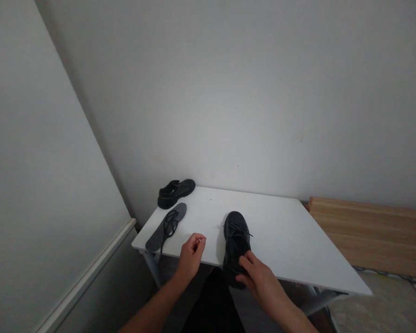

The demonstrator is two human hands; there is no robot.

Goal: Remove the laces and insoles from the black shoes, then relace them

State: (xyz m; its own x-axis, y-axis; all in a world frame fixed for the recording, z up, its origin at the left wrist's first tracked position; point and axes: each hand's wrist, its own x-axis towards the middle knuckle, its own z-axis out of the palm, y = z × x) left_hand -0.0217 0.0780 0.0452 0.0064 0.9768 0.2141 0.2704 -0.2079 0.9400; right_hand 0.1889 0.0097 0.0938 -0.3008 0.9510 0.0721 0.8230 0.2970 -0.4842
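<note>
A black lace-up shoe [236, 224] rests at the table's front edge, its toe pointing away from me and its heel jutting past the edge. My right hand [258, 275] grips the shoe's collar at the heel, thumb outside and fingers at the opening. To the left of that shoe, my left hand [192, 253] hovers over the front edge with curled fingers, touching nothing else; no object shows in it. Further left lies a grey insole [156, 238] with a loose black shoelace [171, 223] bunched on top, one end hanging over the edge.
A second black shoe [176, 192], without visible tied laces, sits at the back left corner of the white table [277, 231]. The table stands against a wall [246, 115]. Wooden boards [367, 236] and cables [388, 275] are on the right.
</note>
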